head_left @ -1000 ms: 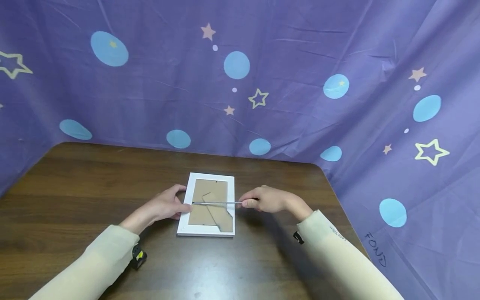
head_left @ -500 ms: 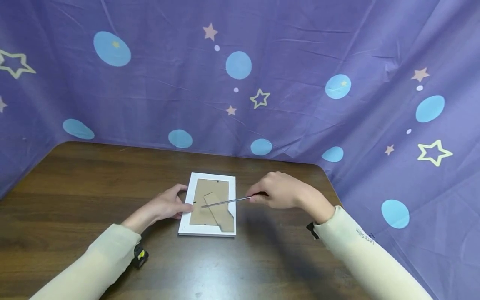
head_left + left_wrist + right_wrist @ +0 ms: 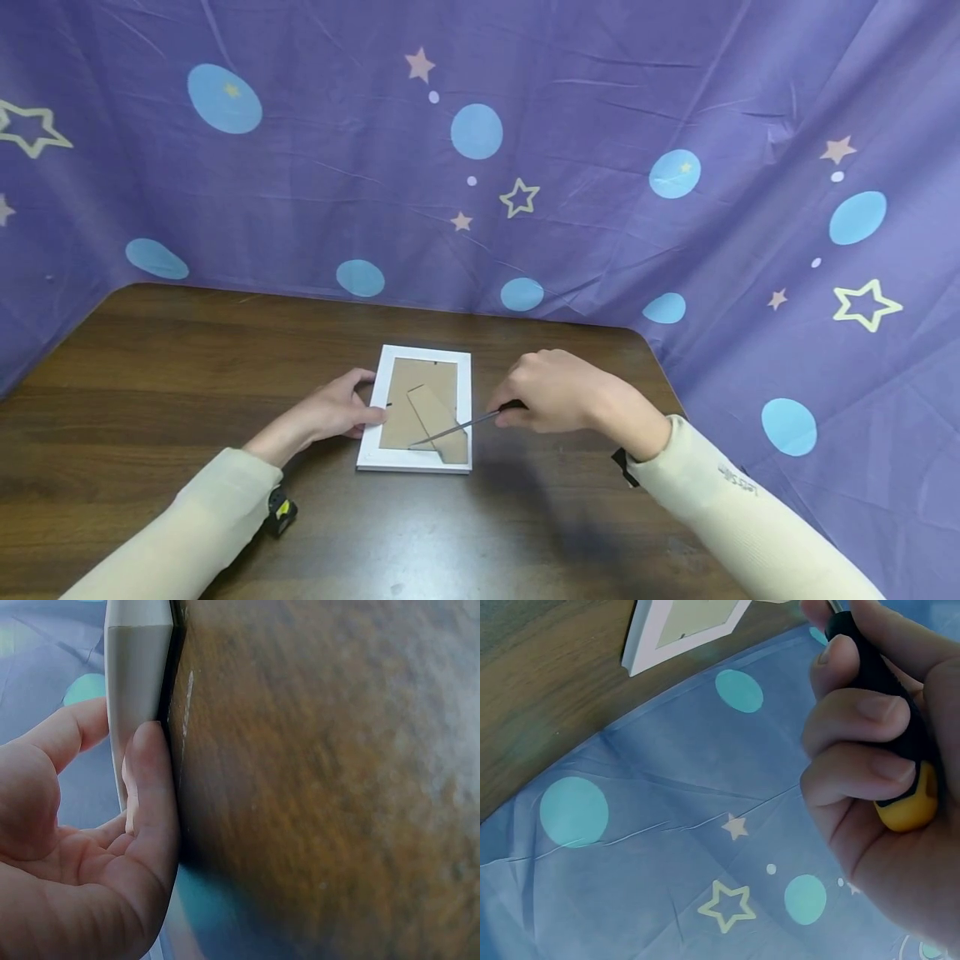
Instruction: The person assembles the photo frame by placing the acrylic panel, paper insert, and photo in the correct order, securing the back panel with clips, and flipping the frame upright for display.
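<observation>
A white picture frame (image 3: 415,460) lies face down on the wooden table, its brown backing (image 3: 405,375) and slanted stand leg (image 3: 435,412) showing. My left hand (image 3: 330,408) grips the frame's left edge, thumb on top; in the left wrist view the fingers (image 3: 154,780) lie along the side of the white frame (image 3: 139,675). My right hand (image 3: 558,392) holds a screwdriver; its thin metal shaft (image 3: 457,427) slants over the frame, with the tip near the backing's lower edge. In the right wrist view my fingers wrap round the black and yellow handle (image 3: 911,806).
The brown wooden table (image 3: 187,367) stretches out around the frame. A purple cloth (image 3: 300,167) with stars and blue spots hangs behind and to the right of it. Each wrist wears a dark band.
The screwdriver tip has moved from the backing's left edge to its lower edge, and the shaft now slants more. My right hand has shifted to the right. My left hand keeps its hold on the frame.
</observation>
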### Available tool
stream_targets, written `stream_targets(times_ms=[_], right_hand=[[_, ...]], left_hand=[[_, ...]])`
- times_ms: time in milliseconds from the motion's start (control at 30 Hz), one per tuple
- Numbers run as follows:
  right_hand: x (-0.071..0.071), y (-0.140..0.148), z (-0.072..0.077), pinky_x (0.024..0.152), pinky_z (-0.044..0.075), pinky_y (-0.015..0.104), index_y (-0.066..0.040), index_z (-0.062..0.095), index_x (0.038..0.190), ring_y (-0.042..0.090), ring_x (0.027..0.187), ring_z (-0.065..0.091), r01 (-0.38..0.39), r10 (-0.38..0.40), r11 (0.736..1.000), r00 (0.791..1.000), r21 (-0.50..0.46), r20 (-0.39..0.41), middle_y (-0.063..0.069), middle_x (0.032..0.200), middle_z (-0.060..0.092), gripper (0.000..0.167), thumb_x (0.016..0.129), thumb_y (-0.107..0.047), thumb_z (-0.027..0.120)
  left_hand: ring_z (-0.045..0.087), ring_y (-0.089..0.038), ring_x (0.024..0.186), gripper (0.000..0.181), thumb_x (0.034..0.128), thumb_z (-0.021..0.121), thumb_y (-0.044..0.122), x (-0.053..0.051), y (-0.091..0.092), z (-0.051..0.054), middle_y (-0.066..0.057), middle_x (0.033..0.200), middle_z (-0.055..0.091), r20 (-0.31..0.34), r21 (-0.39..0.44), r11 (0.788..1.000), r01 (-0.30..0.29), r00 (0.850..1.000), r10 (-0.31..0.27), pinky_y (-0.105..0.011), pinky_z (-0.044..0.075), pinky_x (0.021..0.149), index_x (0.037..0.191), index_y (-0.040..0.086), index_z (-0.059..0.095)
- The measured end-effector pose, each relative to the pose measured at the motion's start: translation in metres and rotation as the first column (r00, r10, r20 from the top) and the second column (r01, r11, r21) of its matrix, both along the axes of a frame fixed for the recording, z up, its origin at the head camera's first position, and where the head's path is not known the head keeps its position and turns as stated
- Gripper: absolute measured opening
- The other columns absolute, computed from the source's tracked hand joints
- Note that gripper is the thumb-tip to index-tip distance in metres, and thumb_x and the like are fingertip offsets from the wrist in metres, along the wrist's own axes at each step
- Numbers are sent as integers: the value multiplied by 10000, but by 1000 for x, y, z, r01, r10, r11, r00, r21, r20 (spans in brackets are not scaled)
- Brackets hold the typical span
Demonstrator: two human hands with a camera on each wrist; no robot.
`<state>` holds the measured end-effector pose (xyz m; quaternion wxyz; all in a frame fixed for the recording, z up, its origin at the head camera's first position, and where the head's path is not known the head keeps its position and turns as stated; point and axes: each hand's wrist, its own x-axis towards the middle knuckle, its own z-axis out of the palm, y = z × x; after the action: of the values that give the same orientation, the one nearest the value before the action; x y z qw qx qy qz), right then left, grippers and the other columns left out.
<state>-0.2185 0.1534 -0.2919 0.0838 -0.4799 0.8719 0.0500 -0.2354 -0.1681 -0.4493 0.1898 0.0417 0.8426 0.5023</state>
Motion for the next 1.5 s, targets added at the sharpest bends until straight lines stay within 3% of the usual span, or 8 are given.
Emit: stream_targets(times_ms=[567, 800, 933, 1033, 1133, 1300, 1500], right_hand=[[3, -8, 5, 810, 625, 404, -289, 833, 1130, 96, 935, 748, -25, 28, 998, 998, 57, -49, -155, 1025, 793, 158, 989, -316, 768], [9, -13, 5, 774, 629, 419, -315, 841, 1109, 116, 928, 759, 3, 6, 996, 995, 86, -104, -155, 1012, 796, 147, 981, -339, 773], [17, -20, 9, 675, 615, 418, -296, 835, 949, 138, 791, 737, -3, 19, 996, 981, 84, -193, -125, 864, 768, 44, 947, -304, 791], [24, -31, 13, 593, 573, 404, -264, 743, 756, 130, 640, 607, 11, 10, 996, 968, 85, -250, -98, 701, 644, 168, 919, -252, 782], [32, -43, 16, 545, 553, 392, -255, 666, 667, 142, 580, 550, 50, -18, 994, 951, 99, -310, -79, 646, 595, 256, 901, -217, 764], [42, -65, 18, 507, 569, 369, -254, 636, 619, 163, 555, 630, 132, -60, 980, 907, 147, -416, -60, 692, 700, 321, 913, -201, 753], [45, -92, 24, 541, 579, 347, -249, 643, 646, 149, 594, 635, 222, -93, 940, 898, 259, -431, -83, 748, 705, 291, 909, -142, 706]], left_hand=[[666, -220, 767, 845, 934, 787, 139, 1, 4, 2, -162, 892, 660, 13, 0, 1000, 3, 1000, -3, -354, 627, 737, 1583, -85, 295], [672, -221, 775, 850, 938, 787, 146, 1, 5, 2, -165, 893, 665, 9, 2, 1000, 10, 1000, -10, -358, 627, 739, 1585, -88, 287], [655, -220, 765, 856, 941, 789, 157, 1, 4, 2, -159, 882, 661, 9, -10, 1000, 14, 1000, -14, -349, 622, 731, 1588, -86, 284], [637, -215, 753, 859, 939, 792, 166, 1, 4, 3, -148, 872, 654, 9, -20, 1000, 11, 1000, -11, -337, 617, 719, 1590, -80, 288], [631, -214, 749, 862, 938, 792, 163, 1, 4, 3, -147, 866, 649, 4, -18, 1000, 12, 1000, -12, -337, 617, 717, 1590, -85, 284], [629, -209, 743, 863, 933, 790, 145, 1, 3, 3, -146, 859, 645, -1, -6, 1000, 12, 1000, -12, -343, 622, 719, 1585, -96, 279], [634, -206, 735, 861, 932, 786, 142, 1, 0, 2, -136, 845, 649, -10, -8, 1000, 17, 1000, -17, -341, 619, 713, 1582, -103, 277]])
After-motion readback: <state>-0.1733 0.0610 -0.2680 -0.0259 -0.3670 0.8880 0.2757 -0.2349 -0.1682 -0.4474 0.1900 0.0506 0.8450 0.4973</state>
